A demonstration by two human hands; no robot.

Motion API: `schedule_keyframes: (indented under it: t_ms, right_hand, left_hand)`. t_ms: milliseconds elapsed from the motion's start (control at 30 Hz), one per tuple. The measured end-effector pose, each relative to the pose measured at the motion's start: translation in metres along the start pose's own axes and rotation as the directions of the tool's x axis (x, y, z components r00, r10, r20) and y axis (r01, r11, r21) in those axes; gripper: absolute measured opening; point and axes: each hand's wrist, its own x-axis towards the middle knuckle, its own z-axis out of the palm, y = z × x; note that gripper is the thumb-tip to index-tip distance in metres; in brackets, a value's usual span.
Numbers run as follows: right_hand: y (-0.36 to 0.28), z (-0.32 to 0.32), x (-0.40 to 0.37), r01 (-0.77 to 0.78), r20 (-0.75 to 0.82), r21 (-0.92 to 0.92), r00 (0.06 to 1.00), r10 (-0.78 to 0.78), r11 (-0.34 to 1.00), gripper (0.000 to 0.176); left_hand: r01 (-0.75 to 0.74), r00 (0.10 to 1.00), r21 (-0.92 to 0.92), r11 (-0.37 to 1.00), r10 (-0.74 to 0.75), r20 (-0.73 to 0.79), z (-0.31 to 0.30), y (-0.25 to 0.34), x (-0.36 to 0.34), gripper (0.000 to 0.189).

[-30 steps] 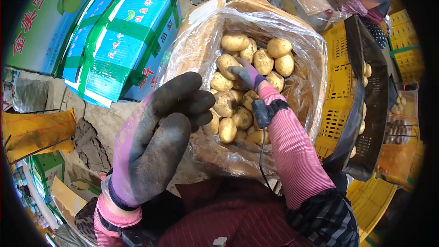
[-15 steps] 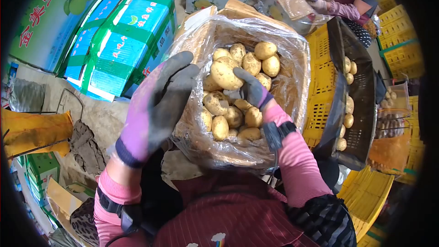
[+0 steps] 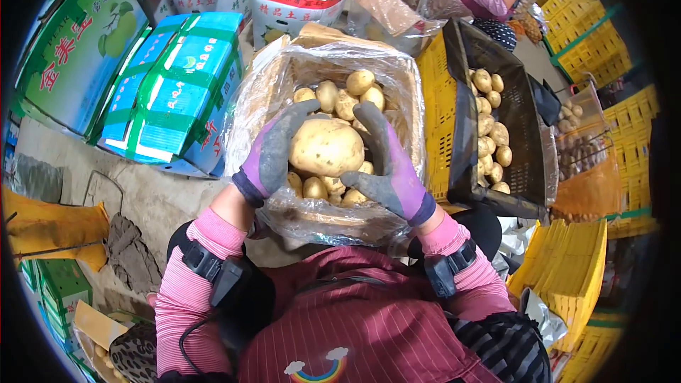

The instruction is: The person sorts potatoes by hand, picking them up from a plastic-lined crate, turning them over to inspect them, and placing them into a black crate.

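Above the middle of the box (image 3: 410, 96), one big potato (image 3: 326, 147) is between the two gloved hands of the person. With its fingers at the far-left side and its palm against the left end, the left hand (image 3: 271, 156) is grasping this potato. At the right end is the right hand (image 3: 397, 170), its fingers spread and curved, its thumb near the lower side; whether it touches the potato, I cannot tell. Under them, smaller potatoes (image 3: 360, 82) lie in the box, several of them toward the far edge, others toward the near edge. Clear plastic (image 3: 333, 225) covers the near edge. Beside the right edge of the box stand a yellow crate (image 3: 434, 120) and a black crate (image 3: 521, 124), which holds more potatoes along its left side.
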Motion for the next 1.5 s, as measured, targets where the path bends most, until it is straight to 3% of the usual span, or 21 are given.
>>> schedule_keyframes:
  t_ms: [67,133,167,200,333,400,433,567,600,633,700,733,900,967,1033,1133,1200,1333,1400,1467,1500]
  right_hand:
    - [0.001,0.0,-0.008,-0.131,-0.061,-0.029,0.99,0.129,0.991,0.101]
    - [0.009,0.001,-0.015,-0.256,-0.007,0.176,0.965,0.261,0.951,0.098]
    - [0.01,0.002,-0.018,-0.313,-0.012,0.417,0.937,0.35,0.853,0.095]
    - [0.01,0.004,-0.021,-0.342,0.012,0.632,0.901,0.433,0.695,0.092]
    - [0.02,-0.009,-0.025,-0.197,-0.071,0.656,0.945,0.32,0.729,0.08]
    - [0.018,-0.026,-0.031,-0.119,-0.206,0.631,0.927,0.314,0.767,0.074]
    - [0.011,-0.05,-0.035,-0.067,-0.322,0.634,0.883,0.342,0.771,0.069]
    - [0.001,-0.127,-0.032,0.154,-0.557,0.668,0.752,0.352,0.728,0.058]
    - [0.006,-0.152,-0.028,0.29,-0.637,0.673,0.695,0.333,0.681,0.053]
    - [0.0,-0.178,-0.024,0.392,-0.563,0.793,0.766,0.312,0.467,0.048]
    - [0.013,-0.232,-0.017,0.439,-0.697,0.663,0.658,0.285,0.607,0.049]
    - [-0.008,-0.226,-0.004,0.487,-0.771,0.633,0.465,0.435,0.602,0.049]
    - [-0.011,-0.137,0.015,0.124,-0.678,0.376,0.712,0.182,0.918,0.048]
    - [0.023,-0.114,0.015,-0.156,-0.375,0.291,0.889,0.263,0.944,0.052]
    - [0.048,-0.062,0.011,-0.292,-0.262,0.217,0.902,0.343,0.932,0.047]
    - [0.086,-0.008,0.012,-0.417,-0.12,-0.195,0.909,0.4,0.888,0.042]
    - [0.103,0.0,0.019,-0.357,0.028,-0.379,0.918,0.396,0.854,0.048]
    - [0.167,-0.024,0.062,-0.478,-0.17,-0.375,0.878,0.447,0.794,0.063]
    - [0.219,-0.058,0.092,-0.382,-0.268,-0.74,0.922,0.279,0.553,0.064]
    - [0.209,-0.073,0.125,-0.113,-0.108,-0.994,0.967,0.229,0.01,0.066]
    - [0.219,-0.083,0.14,0.024,-0.012,-0.99,0.969,0.246,-0.141,0.064]
  left_hand:
    - [-0.082,0.997,0.096,0.992,0.08,0.021,0.01,-0.002,0.004,0.044]
    - [-0.109,0.992,0.184,0.977,0.118,-0.038,0.027,-0.006,0.006,0.047]
    - [0.022,0.999,-0.217,0.976,-0.032,-0.041,0.036,-0.013,0.006,0.051]
    - [0.023,0.999,-0.218,0.976,-0.031,-0.034,0.041,-0.009,0.008,0.051]
    - [0.051,0.998,-0.269,0.962,-0.056,-0.009,0.056,0.006,0.018,0.043]
    - [0.106,0.993,0.032,0.994,-0.108,0.039,0.053,0.012,0.02,0.055]
    - [0.332,0.932,-0.326,0.885,-0.36,-0.03,0.054,0.005,0.026,0.057]
    - [0.354,0.923,-0.295,0.887,-0.382,-0.042,0.048,0.007,0.019,0.058]
    - [0.349,0.926,-0.281,0.894,-0.374,-0.039,0.048,0.008,0.019,0.059]
    - [0.345,0.929,-0.267,0.9,-0.368,-0.038,0.048,0.008,0.018,0.06]
    - [0.355,0.922,-0.287,0.89,-0.383,-0.048,0.047,0.011,0.017,0.059]
    - [0.358,0.918,-0.301,0.884,-0.392,-0.059,0.044,0.014,0.018,0.058]
    - [0.227,0.956,-0.33,0.916,-0.275,-0.105,0.028,0.027,0.015,0.059]
    - [0.188,0.955,-0.368,0.91,-0.257,-0.147,0.017,0.035,0.014,0.059]
    - [0.174,0.923,-0.498,0.85,-0.317,-0.219,0.003,0.031,0.017,0.06]
    - [0.065,0.914,-0.556,0.829,-0.274,-0.301,-0.023,0.033,0.014,0.06]
    - [0.045,0.893,-0.605,0.795,-0.304,-0.333,-0.04,0.031,0.008,0.057]
    - [0.076,0.871,-0.544,0.835,-0.321,-0.371,-0.047,0.04,-0.004,0.059]
    - [0.109,0.846,-0.499,0.86,-0.344,-0.408,-0.044,0.044,-0.003,0.06]
    - [0.165,0.878,-0.342,0.925,-0.296,-0.376,-0.043,0.045,-0.003,0.062]
    - [0.163,0.891,-0.242,0.957,-0.248,-0.38,-0.04,0.045,-0.004,0.066]
